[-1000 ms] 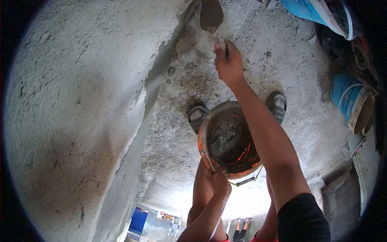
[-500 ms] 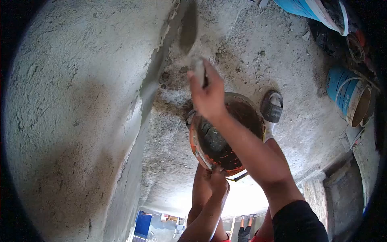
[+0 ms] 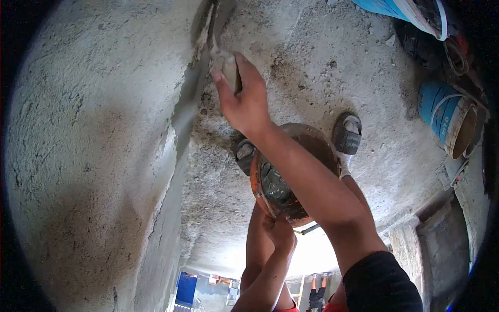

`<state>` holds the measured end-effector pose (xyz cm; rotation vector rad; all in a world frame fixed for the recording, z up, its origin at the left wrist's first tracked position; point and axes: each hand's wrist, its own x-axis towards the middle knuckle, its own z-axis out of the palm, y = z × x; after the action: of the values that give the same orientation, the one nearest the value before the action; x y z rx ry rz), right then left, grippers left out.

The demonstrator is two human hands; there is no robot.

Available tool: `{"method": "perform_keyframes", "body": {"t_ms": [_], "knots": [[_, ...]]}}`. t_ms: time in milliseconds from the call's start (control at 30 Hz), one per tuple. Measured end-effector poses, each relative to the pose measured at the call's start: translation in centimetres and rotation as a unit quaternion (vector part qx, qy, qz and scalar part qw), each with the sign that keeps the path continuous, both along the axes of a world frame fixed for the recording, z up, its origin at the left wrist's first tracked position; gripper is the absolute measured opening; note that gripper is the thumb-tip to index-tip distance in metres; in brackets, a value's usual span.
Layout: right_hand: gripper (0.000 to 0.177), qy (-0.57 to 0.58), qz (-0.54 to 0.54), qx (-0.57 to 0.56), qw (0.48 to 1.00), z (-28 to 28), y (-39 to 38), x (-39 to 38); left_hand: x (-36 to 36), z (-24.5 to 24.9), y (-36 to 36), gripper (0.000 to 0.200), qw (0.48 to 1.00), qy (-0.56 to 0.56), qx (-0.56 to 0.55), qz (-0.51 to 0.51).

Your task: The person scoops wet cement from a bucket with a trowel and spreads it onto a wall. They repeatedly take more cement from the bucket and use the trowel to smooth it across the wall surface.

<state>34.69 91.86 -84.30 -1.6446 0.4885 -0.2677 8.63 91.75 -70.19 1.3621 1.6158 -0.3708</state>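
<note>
My right hand (image 3: 244, 96) is closed around the handle of a trowel (image 3: 231, 73); the blade points away from me, against the broken edge where the rough wall (image 3: 104, 130) meets the floor. Below it, my left hand (image 3: 279, 229) grips the near rim of an orange bucket (image 3: 258, 190). Wet grey mortar (image 3: 275, 184) lies inside the bucket, which stands tilted between my feet. My right forearm crosses over the bucket and hides part of it.
Rough concrete floor (image 3: 364, 67) with crumbs of debris. A blue bucket (image 3: 439, 112) lies tilted at the right, another (image 3: 387, 11) at the top right, near a coiled cable (image 3: 456, 58). A sandal (image 3: 347, 134) is on my right foot. Another person (image 3: 316, 297) stands far back.
My right hand and the trowel have moved left and away from me to the wall's edge. The bucket has shifted slightly right, uncovering my left sandal.
</note>
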Motion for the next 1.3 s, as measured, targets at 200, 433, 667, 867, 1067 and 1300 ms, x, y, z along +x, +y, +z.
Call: {"method": "perform_keyframes", "body": {"t_ms": [200, 433, 667, 867, 1067, 1300], "knots": [[0.043, 0.053, 0.010, -0.007, 0.999, -2.0, -1.2, -2.5, 0.2, -0.1, 0.0, 0.036, 0.997, -0.028, -0.050, 0.051], [0.041, 0.038, 0.009, -0.087, 0.995, -2.6, 2.8, 1.4, -1.4, -1.1, 0.5, 0.034, 0.996, -0.075, -0.032, 0.044], [0.038, 0.027, 0.065, 0.056, 0.996, 4.0, 0.5, -5.9, -4.0, -2.5, 1.8, 0.031, 0.993, -0.076, -0.076, 0.048], [0.032, 0.138, 0.055, 0.035, 0.988, -1.7, -4.1, 0.9, 0.2, -0.8, 0.0, 0.038, 0.999, -0.010, 0.008, -0.043], [0.034, -0.018, 0.075, 0.034, 0.996, 4.3, -0.4, -0.5, -2.5, -2.3, 0.7, 0.038, 1.000, -0.015, -0.024, 0.000], [0.051, 0.067, 0.260, 0.168, 0.948, 13.7, -7.7, -14.8, 0.0, -1.3, 2.2, 0.031, 0.984, -0.130, -0.081, -0.088]]}}
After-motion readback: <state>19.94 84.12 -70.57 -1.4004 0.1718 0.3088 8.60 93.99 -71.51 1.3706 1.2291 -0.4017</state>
